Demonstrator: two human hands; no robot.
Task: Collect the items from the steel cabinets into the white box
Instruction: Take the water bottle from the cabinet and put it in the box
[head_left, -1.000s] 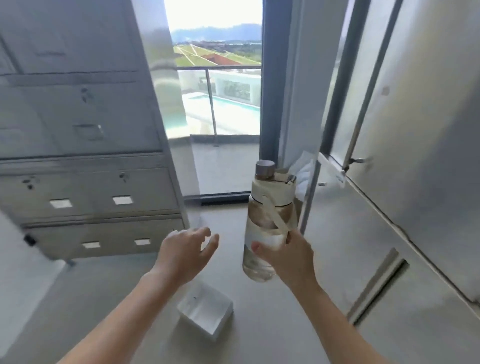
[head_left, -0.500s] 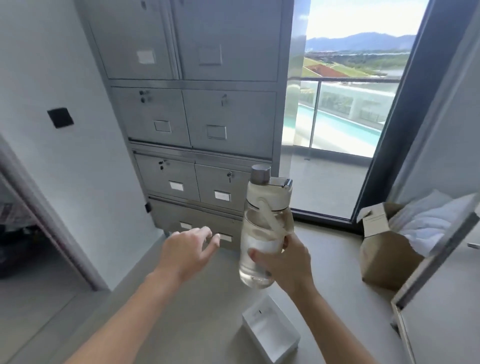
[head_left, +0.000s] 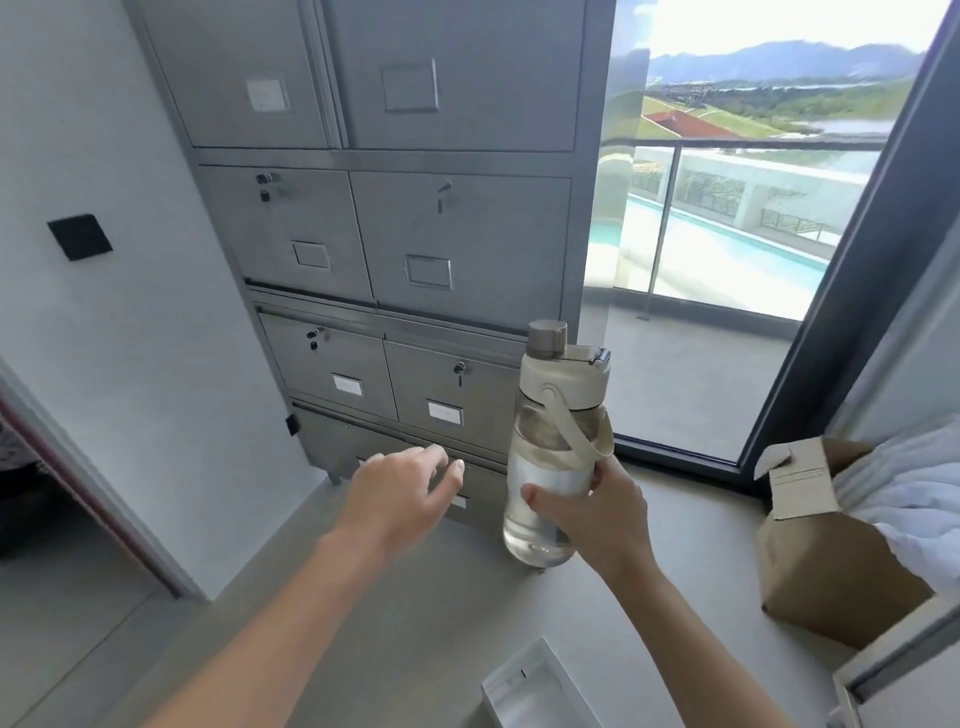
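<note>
your right hand (head_left: 597, 512) grips a clear plastic water bottle (head_left: 553, 457) upright; your left hand (head_left: 402, 493) reaches, fingers loosely spread, toward the grey steel cabinet (head_left: 395, 218).

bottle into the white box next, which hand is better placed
Right. The right hand grips the bottle, and the white box lies on the floor below that arm. The left hand is empty, over by the cabinet.

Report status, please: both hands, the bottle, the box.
Right hand grips water bottle, upright, off the floor. Left hand open, empty. White box on floor below, path looks free.
</note>
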